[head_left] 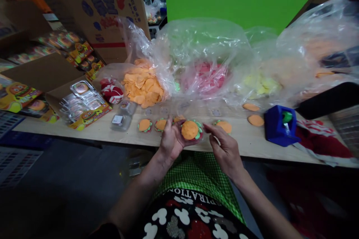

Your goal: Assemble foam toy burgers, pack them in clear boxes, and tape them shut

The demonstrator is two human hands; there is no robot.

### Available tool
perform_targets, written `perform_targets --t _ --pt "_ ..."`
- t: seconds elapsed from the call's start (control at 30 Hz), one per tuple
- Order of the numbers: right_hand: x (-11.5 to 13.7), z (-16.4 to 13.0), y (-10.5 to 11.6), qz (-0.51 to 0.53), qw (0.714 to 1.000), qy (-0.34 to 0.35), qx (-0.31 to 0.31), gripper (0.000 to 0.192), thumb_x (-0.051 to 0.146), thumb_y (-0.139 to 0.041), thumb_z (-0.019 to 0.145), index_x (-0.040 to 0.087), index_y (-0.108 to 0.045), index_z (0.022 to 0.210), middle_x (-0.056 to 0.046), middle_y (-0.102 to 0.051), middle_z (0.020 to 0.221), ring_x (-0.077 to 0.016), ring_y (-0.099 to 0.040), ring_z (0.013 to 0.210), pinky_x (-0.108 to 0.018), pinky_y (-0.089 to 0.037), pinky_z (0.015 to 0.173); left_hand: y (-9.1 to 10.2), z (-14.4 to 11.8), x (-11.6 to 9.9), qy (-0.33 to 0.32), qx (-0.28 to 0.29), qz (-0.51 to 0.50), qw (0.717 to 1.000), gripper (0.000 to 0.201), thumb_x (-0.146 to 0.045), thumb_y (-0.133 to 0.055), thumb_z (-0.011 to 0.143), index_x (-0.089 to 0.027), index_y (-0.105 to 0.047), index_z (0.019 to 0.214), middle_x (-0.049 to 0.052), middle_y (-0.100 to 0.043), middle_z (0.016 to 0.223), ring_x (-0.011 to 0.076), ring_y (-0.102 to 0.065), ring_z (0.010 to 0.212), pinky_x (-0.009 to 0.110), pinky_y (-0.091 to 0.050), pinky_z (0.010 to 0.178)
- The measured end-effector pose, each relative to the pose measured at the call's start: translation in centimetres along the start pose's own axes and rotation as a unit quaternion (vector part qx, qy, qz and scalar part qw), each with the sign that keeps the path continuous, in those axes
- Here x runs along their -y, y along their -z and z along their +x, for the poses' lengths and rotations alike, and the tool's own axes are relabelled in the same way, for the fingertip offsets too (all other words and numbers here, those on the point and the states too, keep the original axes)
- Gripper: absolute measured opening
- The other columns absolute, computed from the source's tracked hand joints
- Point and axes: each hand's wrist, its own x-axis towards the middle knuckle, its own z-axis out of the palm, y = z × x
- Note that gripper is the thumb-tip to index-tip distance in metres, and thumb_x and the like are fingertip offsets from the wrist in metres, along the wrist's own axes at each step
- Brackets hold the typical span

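Left hand cupping toy burger, right hand just beside.

The person has bare forearms and wears a green checked apron over a black garment with white mouse-head shapes and letters.

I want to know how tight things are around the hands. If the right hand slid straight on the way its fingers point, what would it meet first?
The right hand points left, so it would probably first meet the toy burger held in the left hand. Its fingertips look almost against the burger's edge, though the gap is hard to judge.
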Motion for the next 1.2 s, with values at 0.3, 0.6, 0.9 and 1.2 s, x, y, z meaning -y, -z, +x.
perform_targets --t 0.3,0.6,0.9,1.2 --pt "0.1 0.1 -0.8 -0.19 0.977 0.095 0.022 0.054 0.006 -0.043 0.091 0.026 -0.063 0.137 -0.011 -0.069 0.119 -0.027 -0.065 0.105 -0.046 -0.052 0.091 -0.5 -0.3 1.4 -0.103 -0.018 0.054 0.993 0.026 -0.029 -0.057 0.087 -0.018 -0.064 0.109 0.01 -0.07 0.115 0.0279 -0.065 0.111 0.047 -0.061 0.085" --pt "-0.3 -0.7 -1.6 -0.103 0.992 0.079 0.011 0.065 0.009 -0.041 0.096 0.029 -0.034 0.157 -0.011 -0.061 0.138 -0.0255 -0.062 0.12 -0.047 -0.051 0.1 -0.4 0.3 1.4 -0.143 -0.047 0.047 0.988 0.03 -0.028 -0.057 0.085 -0.017 -0.06 0.113 0.01 -0.069 0.114 0.0271 -0.067 0.105 0.049 -0.06 0.084" --pt "0.6 -0.4 -1.2 -0.311 0.936 0.159 0.055 0.079 -0.003 -0.044 0.077 0.02 -0.046 0.152 -0.017 -0.066 0.121 -0.0305 -0.065 0.106 -0.049 -0.051 0.088 0.3 0.7 1.8 -0.191 -0.046 0.077 0.978 0.028 -0.031 -0.059 0.086 -0.017 -0.063 0.11 0.01 -0.066 0.118 0.0253 -0.061 0.116 0.037 -0.061 0.084" --pt "0.7 6.4 3.5 0.057 0.992 -0.047 0.097 0.054 0.029 -0.058 0.09 0.029 -0.055 0.144 -0.01 -0.064 0.134 -0.0273 -0.063 0.117 -0.047 -0.052 0.096 1.0 0.5 1.5 -0.066 -0.033 0.068 0.995 0.027 -0.037 -0.061 0.087 -0.017 -0.067 0.104 0.01 -0.069 0.108 0.0263 -0.069 0.093 0.045 -0.063 0.069"
